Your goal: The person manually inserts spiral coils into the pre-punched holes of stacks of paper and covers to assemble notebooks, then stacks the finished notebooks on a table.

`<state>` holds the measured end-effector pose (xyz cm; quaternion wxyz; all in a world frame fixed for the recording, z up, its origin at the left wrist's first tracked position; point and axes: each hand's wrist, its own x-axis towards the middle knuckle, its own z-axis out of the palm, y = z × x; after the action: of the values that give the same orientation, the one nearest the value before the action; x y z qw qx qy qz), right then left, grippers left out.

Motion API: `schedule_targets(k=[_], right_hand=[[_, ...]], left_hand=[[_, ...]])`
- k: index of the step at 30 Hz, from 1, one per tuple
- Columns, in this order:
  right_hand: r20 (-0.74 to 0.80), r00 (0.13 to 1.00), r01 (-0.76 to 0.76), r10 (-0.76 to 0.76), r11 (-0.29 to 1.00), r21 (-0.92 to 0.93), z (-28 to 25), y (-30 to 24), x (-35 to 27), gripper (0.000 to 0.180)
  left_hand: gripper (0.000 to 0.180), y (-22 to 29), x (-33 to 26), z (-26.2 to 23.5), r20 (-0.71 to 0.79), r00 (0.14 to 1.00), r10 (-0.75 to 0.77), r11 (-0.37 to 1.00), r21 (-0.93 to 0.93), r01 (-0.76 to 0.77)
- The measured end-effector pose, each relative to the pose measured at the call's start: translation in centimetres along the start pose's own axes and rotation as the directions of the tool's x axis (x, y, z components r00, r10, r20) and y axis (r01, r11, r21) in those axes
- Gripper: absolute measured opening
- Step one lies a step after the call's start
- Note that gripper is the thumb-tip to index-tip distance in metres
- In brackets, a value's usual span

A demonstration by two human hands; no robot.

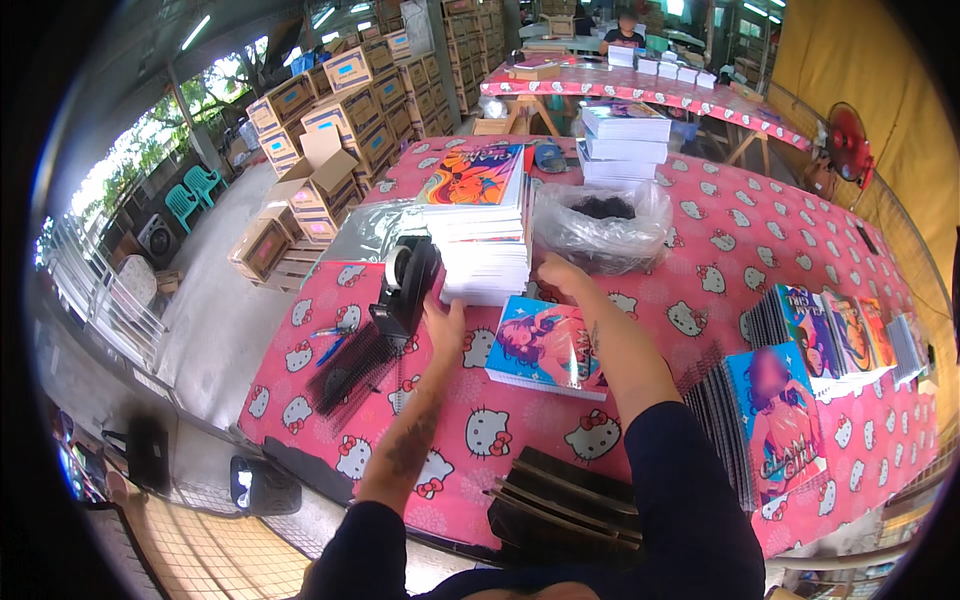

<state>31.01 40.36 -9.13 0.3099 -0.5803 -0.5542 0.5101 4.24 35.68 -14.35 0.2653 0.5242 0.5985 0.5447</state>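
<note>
A tall stack of white pages with colourful illustrated covers [487, 250] stands in front of me on the table. My left hand [445, 325] grips its lower left corner, next to a black tape dispenser [405, 290]. Against the lower right side of the same stack is my right hand [563, 277], its fingers partly hidden. Just nearer lies a shorter stack of blue-covered books [545, 345], below my right wrist. A clear plastic bag [600, 235] with dark contents sits beyond my right hand.
Bundles of black wire coils [350, 375] and pens [333, 340] lie at left. Coil-bound notebooks [770, 420] stand at right; dark strips [560, 510] lie at the near edge. White paper stacks [625, 145] stand behind. Cartons [345, 120] rise at far left, a red fan [848, 140] at right.
</note>
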Motion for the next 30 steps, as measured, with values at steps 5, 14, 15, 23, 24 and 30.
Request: schedule_targets(k=[5, 14, 15, 23, 24, 30], right_hand=[[-0.385, 0.9, 0.178, -0.204, 0.979, -0.102, -4.0, 3.4, 5.7, 0.058], [0.027, 0.999, 0.039, -0.037, 0.997, -0.072, -5.6, 0.1, 6.8, 0.065], [0.032, 0.998, 0.048, -0.046, 0.995, -0.083, -5.1, -0.2, 6.7, 0.065], [0.024, 0.998, -0.052, 0.054, 0.994, -0.093, -5.4, -1.0, 5.6, 0.074], [0.042, 0.995, -0.092, 0.096, 0.991, -0.093, -6.1, -0.7, 4.8, 0.077], [0.097, 0.994, -0.057, 0.053, 0.998, 0.034, -4.8, -0.3, -3.1, 0.088]], left_hand=[[0.063, 6.3, -3.6, 1.0, 0.341, 0.862, -0.375, 0.792, -0.365, 0.489], [0.05, 6.9, -3.2, 1.6, 0.453, 0.812, -0.368, 0.589, -0.562, 0.58], [0.052, 6.6, -3.3, 1.9, 0.44, 0.821, -0.365, 0.583, -0.579, 0.57], [0.077, 8.1, -2.3, 2.2, 0.473, 0.8, -0.37, 0.583, -0.552, 0.596], [0.078, 7.6, -1.4, 2.6, 0.489, 0.81, -0.322, 0.608, -0.549, 0.573], [0.075, 3.7, 3.3, 0.8, 0.527, 0.802, -0.282, 0.671, -0.489, 0.557]])
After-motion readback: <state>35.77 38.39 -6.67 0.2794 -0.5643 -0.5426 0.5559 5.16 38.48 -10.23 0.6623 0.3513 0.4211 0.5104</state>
